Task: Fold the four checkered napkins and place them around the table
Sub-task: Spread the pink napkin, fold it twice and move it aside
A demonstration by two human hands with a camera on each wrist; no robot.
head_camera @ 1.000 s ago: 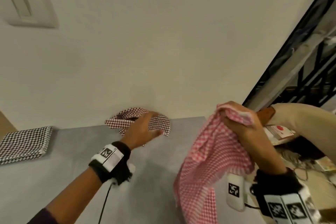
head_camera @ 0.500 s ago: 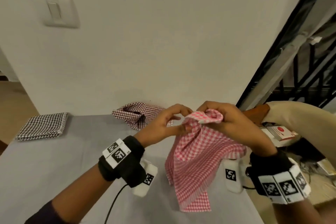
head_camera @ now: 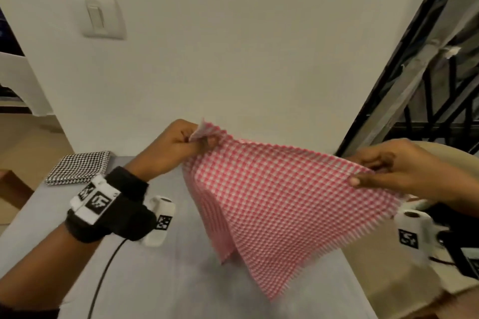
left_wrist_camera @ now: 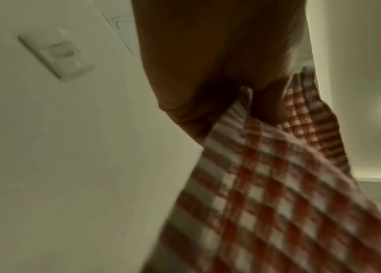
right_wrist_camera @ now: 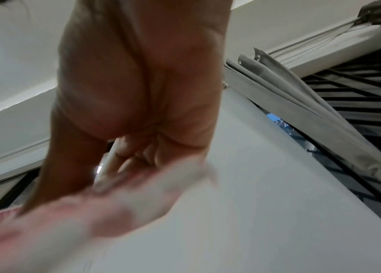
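A pink-and-white checkered napkin (head_camera: 272,194) hangs spread out in the air above the grey table (head_camera: 145,280). My left hand (head_camera: 181,145) pinches its upper left corner and my right hand (head_camera: 381,171) pinches its upper right corner, so the top edge is pulled taut between them. The rest of the cloth droops toward the table. In the left wrist view the napkin (left_wrist_camera: 278,184) trails from my curled fingers; in the right wrist view the napkin (right_wrist_camera: 67,221) is a pink blur under the thumb. A folded black-and-white checkered napkin (head_camera: 77,167) lies at the table's far left corner.
A white wall with a light switch (head_camera: 102,19) stands right behind the table. A dark metal window grille (head_camera: 440,101) runs along the right side. A beige chair back (head_camera: 445,147) is beyond my right hand. The dark red napkin seen earlier is hidden.
My hands, close together on the bunched pink napkin half a second ago, have drawn apart and spread it wide. A second ago my left hand was at the dark red napkin near the wall.
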